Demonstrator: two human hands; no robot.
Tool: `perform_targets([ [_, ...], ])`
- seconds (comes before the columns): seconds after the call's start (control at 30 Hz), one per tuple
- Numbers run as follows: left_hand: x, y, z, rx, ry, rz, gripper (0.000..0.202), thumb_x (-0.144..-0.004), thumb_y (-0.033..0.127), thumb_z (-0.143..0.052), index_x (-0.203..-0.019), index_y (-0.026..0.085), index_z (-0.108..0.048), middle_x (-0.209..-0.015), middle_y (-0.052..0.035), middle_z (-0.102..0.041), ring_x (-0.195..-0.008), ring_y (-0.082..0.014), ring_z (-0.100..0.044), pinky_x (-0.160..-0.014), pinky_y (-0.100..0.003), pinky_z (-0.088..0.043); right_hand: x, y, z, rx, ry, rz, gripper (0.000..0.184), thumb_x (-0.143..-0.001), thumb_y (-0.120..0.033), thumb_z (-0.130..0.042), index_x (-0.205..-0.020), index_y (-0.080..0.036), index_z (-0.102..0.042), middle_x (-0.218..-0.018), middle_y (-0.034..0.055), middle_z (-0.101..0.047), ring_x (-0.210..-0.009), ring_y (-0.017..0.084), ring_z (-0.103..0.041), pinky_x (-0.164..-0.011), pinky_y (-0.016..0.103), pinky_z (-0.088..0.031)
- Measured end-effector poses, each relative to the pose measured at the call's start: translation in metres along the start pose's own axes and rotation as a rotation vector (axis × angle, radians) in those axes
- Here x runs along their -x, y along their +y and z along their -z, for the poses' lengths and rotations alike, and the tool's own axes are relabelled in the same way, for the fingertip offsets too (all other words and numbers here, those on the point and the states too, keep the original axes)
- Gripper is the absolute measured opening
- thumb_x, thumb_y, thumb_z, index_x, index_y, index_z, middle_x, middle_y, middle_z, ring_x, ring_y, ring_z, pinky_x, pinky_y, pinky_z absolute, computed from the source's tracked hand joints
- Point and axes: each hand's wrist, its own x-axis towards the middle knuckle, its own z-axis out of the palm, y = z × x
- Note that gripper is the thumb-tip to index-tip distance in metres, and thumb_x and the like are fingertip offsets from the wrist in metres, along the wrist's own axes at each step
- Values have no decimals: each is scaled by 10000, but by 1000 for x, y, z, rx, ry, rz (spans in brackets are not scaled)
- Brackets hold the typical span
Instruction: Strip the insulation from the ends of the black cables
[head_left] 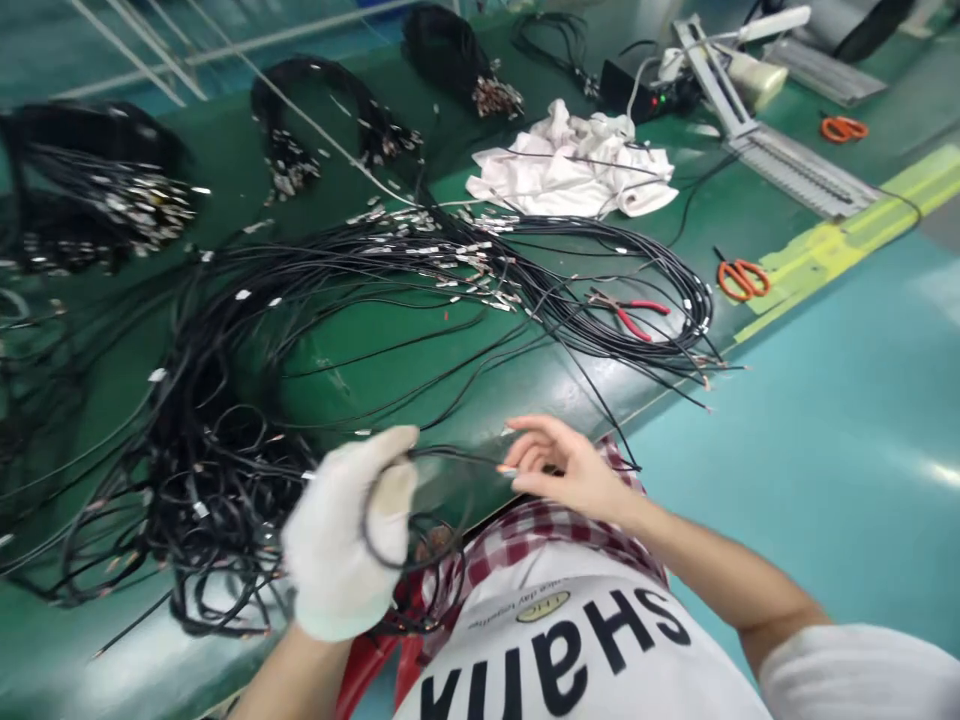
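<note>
My left hand [352,530], in a white glove, is closed around a thin black cable [450,453] near the table's front edge. A loop of the cable hangs over the glove. My bare right hand [559,465] is at the cable's other end, thumb and fingers bent around its pale tip [508,471]. A large tangle of black cables [225,480] lies just left of my gloved hand. Beyond both hands a coiled bundle of black cables [645,270] with white labels stretches across the green table [360,365].
Red-handled pliers [637,315] lie on the coil. Orange scissors [742,280] and a second pair of scissors [844,127] are to the right. A white cloth [577,165], a metal measuring fixture [802,165] and several cable bundles [112,180] occupy the back.
</note>
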Motion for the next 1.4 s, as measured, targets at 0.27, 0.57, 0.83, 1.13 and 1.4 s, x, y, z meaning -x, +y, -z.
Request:
perform_targets([
  [0.27,28,-21,-56,-83,-445,-196,370,-981,263,-486,-1345,207,-518,-1089,-78,-683,-998,-234,-646,-914,-393,-504,7,16,-9,-156,-16,-35,368,-879,-319,-700,-1221,-220,-606,-1042,48,-675,-841,133,-651,-796,304,-542],
  [0.57,15,-14,-20,18,-804,-156,833,-822,155,-590,-1554,275,-210,-1515,-71,-423,-1389,-269,-422,-1181,-437,-367,5,7,-14,222,71,73,289,-945,-233,-563,-1231,-226,-606,-1054,43,-720,-800,135,-617,-718,288,-518],
  [0.83,9,-20,-5,131,-1059,-233,670,-769,72,-555,-1393,296,-466,-1365,-62,-551,-1283,-250,-512,-1098,-428,-454,31,-23,59,757,619,221,283,-932,-363,-613,-1192,-249,-613,-1098,76,-615,-866,187,-608,-777,359,-518],
  [1.13,-60,-15,-24,27,-510,-149,527,-888,346,-608,-1390,257,-473,-1404,-65,-542,-1312,-251,-506,-1150,-423,-407,19,-29,101,677,542,40,234,-958,-461,-544,-917,-238,-602,-690,5,-630,-621,157,-561,-633,310,-442],
  [1.4,-112,-50,-105,-437,-332,-89,836,-791,574,-684,-1445,131,-410,-1374,-177,-514,-1250,-347,-488,-1061,-449,-397,3,-80,143,261,662,153,287,-870,-500,-653,-945,-223,-653,-576,-19,-493,-488,114,-363,-454,261,-214],
])
